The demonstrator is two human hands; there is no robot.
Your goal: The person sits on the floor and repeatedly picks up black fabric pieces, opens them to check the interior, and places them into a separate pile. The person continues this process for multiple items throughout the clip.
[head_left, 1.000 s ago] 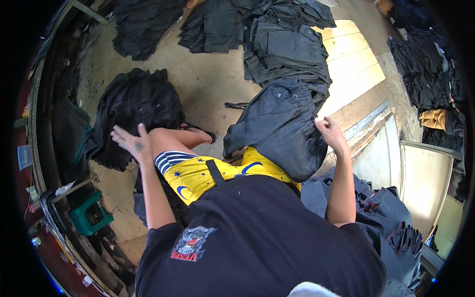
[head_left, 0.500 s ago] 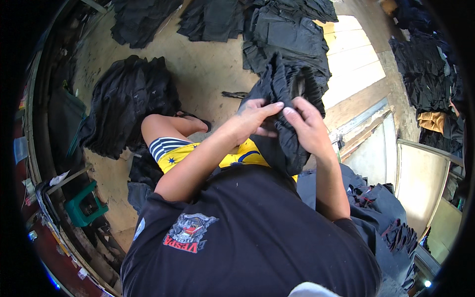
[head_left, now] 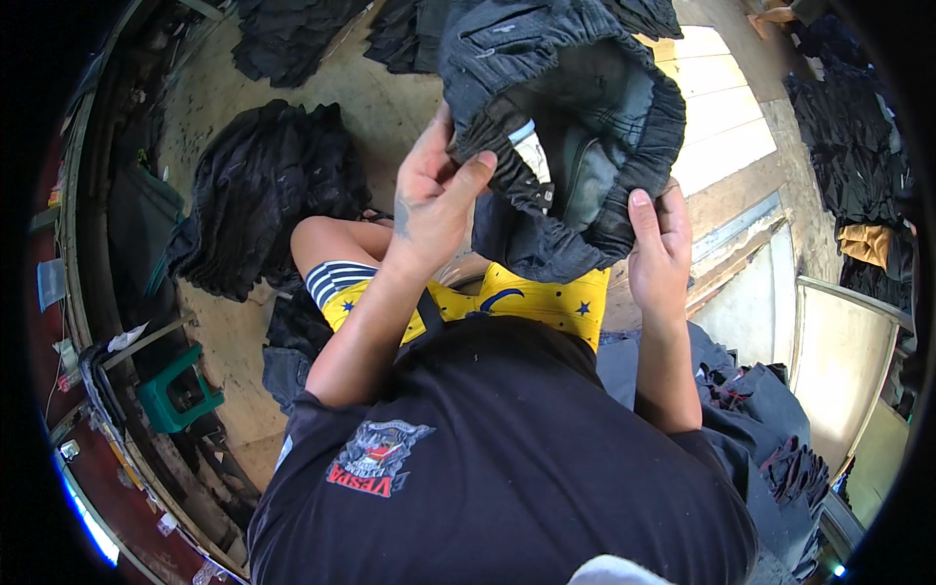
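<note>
A pair of dark denim pants (head_left: 546, 255) with a gathered elastic waistband is held up in front of me, its waist opening facing me. My left hand (head_left: 436, 200) pinches the waistband's left side between thumb and fingers. On the opposite side, my right hand (head_left: 660, 249) grips the band, thumb toward me. Inside the opening shows a white and blue label (head_left: 529, 154) near my left hand, along with greyish inner fabric. The legs of the pants are mostly hidden behind the waistband.
To the left lies a heaped stack of black garments (head_left: 268, 200) on the floor. A green plastic stool (head_left: 180, 390) stands farther left. More dark piles (head_left: 297, 39) lie at the far side, and cut dark cloth (head_left: 746, 424) is heaped at my right. At the far right, another person's limb (head_left: 777, 17) shows.
The pants have been raised and turned, and their bunched waistband is now spread wide. My hands have moved apart, the left one leftward and the right one rightward.
</note>
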